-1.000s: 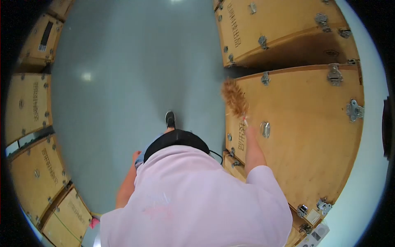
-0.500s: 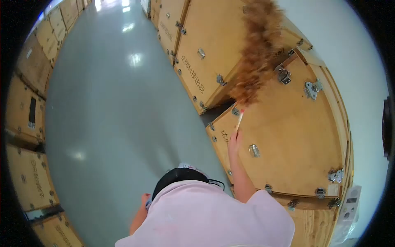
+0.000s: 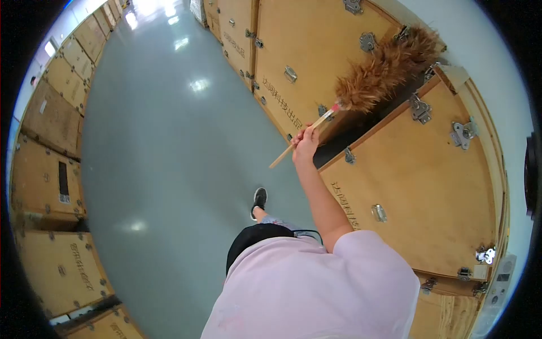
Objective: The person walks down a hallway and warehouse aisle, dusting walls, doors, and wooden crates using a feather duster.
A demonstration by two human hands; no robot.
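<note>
My right hand [image 3: 305,142] is closed round the wooden handle of a brown feather duster [image 3: 389,70]. The handle's bare end points down to the left over the floor, and the feathers reach up to the right. They lie over the far wooden crate [image 3: 305,51], by its metal latches and the dark gap beside the nearer crate [image 3: 423,186]. Whether the feathers touch the wood, I cannot tell. My left hand is out of sight.
A row of wooden crates [image 3: 53,271] with latches runs along the left side. Grey shiny floor [image 3: 169,169] lies between the rows. My shoe [image 3: 259,199] shows on it. Behind the right crates stands a pale wall [image 3: 485,62], with a light panel device [image 3: 499,285] low at the right.
The duster has swung from upright to a slant up to the right, over the gap and far crate. My right hand moved up and left. My left hand has left the view.
</note>
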